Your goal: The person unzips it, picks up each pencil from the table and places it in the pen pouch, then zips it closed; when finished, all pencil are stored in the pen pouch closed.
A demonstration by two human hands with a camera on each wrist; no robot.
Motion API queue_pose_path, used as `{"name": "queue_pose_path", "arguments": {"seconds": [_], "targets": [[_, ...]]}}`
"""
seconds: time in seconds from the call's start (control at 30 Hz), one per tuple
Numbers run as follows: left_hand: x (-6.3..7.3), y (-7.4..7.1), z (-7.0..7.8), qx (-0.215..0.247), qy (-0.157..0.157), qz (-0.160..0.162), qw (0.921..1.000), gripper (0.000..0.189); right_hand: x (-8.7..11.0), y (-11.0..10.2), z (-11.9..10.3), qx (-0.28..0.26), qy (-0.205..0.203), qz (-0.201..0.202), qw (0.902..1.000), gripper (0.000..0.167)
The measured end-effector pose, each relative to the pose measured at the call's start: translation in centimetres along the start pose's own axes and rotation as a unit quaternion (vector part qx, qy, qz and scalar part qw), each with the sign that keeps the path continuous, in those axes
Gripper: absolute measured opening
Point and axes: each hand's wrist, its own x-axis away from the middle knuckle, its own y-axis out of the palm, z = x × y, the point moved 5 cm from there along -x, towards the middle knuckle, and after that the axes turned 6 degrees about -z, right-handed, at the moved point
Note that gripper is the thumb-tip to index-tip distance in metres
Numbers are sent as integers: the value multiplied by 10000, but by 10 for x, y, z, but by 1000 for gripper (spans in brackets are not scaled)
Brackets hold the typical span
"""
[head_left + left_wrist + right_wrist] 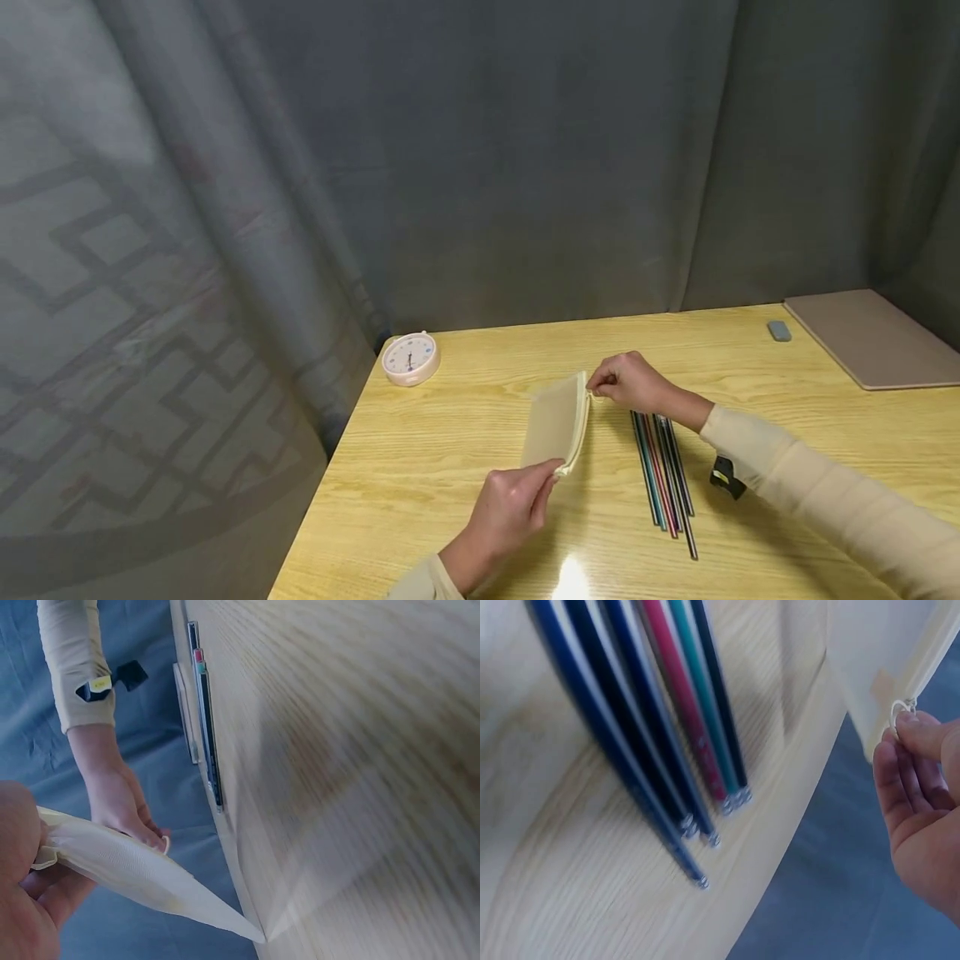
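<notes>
A pale cream zip pouch [551,425] is held tilted above the table, its zipped edge towards the right. At the pouch's near corner, my left hand [510,508] pinches the end of the zipped edge between thumb and fingers. My right hand [633,385] is at the far end of that edge, and its thumb and finger pinch the small ring-shaped zipper pull [900,712]. Just right of the pouch, several pencils [663,475] in dark blue, teal and red lie side by side on the table. Whether anything is inside the pouch, I cannot tell.
The wooden table [420,517] ends at a grey curtain [525,167]. A round pink clock [410,358] sits at the far left corner. Towards the far right lie a small grey eraser-like block [779,331] and a flat brown-pink board [885,342].
</notes>
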Motion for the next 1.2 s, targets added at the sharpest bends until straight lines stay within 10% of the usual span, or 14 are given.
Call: {"name": "queue_pose_path", "arguments": {"seconds": [0.8, 1.2], "targets": [[2, -1, 13, 73, 127, -180, 9997, 21, -7, 3, 39, 252, 1295, 216, 9910, 15], [9, 0, 6, 463, 51, 96, 9989, 19, -3, -11, 29, 276, 1320, 181, 9907, 11]]}}
